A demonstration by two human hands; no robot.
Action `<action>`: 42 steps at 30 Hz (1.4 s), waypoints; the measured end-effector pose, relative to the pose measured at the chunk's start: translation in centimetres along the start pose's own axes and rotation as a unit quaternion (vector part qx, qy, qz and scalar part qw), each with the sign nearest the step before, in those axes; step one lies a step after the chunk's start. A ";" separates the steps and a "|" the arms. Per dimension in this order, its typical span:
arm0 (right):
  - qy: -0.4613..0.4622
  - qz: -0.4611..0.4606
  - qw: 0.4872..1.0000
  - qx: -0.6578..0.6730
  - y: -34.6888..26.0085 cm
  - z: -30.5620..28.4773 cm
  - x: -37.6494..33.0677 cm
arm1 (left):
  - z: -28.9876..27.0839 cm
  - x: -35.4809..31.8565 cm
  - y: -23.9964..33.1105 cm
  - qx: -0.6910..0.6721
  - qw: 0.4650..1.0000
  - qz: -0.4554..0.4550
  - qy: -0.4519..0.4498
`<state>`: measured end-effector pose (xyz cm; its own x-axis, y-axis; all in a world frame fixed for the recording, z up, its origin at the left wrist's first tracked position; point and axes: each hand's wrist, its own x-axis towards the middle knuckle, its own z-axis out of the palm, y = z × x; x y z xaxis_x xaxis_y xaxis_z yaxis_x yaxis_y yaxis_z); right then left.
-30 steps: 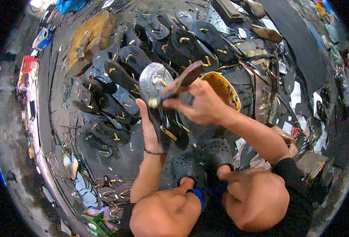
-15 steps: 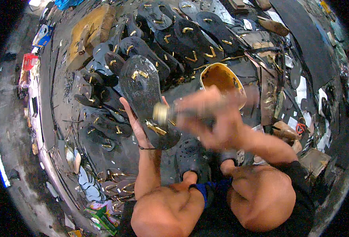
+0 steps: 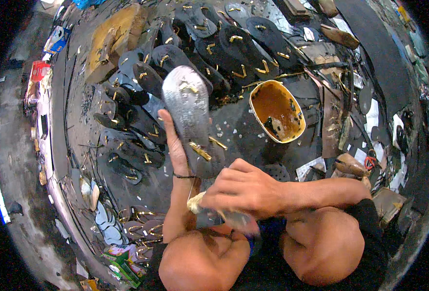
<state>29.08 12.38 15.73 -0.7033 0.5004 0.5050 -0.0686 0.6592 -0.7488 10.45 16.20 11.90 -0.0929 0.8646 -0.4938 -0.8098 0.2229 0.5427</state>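
Note:
My left hand (image 3: 174, 145) holds up a dark sandal sole (image 3: 187, 111), with fingers and thumb round its edges. The sole's upward face is wet and shiny. Gold strap ends lie across it at the toe and lower down. My right hand (image 3: 246, 189) is closed round a brush with a pale, clumped tip (image 3: 194, 202), below the sole's near end and apart from it. Part of its handle is blurred. A pale, rounded tub (image 3: 278, 141) with sticky brown liquid and dark bits inside stands on the ground to the right of the sole.
Several dark soles with gold strap ends (image 3: 236, 46) lie beyond and left of my hands. A wooden block (image 3: 120, 36) sits far left. Grey sole pieces (image 3: 110, 225) and finished-looking sandals (image 3: 149, 228) lie near left. Shoe lasts (image 3: 350, 165) and scraps lie on the right.
My right hand and brush have moved from over the sole down toward my knees, uncovering the tub. The sole has shifted slightly right and its face now catches more light.

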 end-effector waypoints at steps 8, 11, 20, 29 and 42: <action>-0.001 -0.073 0.983 -0.170 2.1 -1.8 1.4 | 1.2 -1.6 -1.3 -0.122 0.979 -0.151 -0.068; -0.023 -0.075 0.986 -0.148 1.3 -2.6 1.5 | 1.6 -1.7 -1.3 -0.089 0.985 -0.131 -0.066; -0.062 -0.081 0.993 -0.054 0.0 -0.4 -0.3 | -0.8 -0.4 0.4 -0.131 0.978 -0.112 -0.120; 0.023 0.018 0.993 -0.113 2.5 -0.4 -0.6 | -1.6 -0.5 0.9 -0.049 0.997 0.003 -0.053; 0.001 0.000 0.987 -0.163 2.6 -2.5 0.3 | 2.1 -2.0 -1.4 -0.013 0.998 -0.047 0.032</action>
<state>30.47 15.62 15.00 -0.7021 0.5018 0.5052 0.1629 0.8039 -0.5721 13.00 15.11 13.55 -0.0514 0.8099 -0.5843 -0.8314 0.2894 0.4743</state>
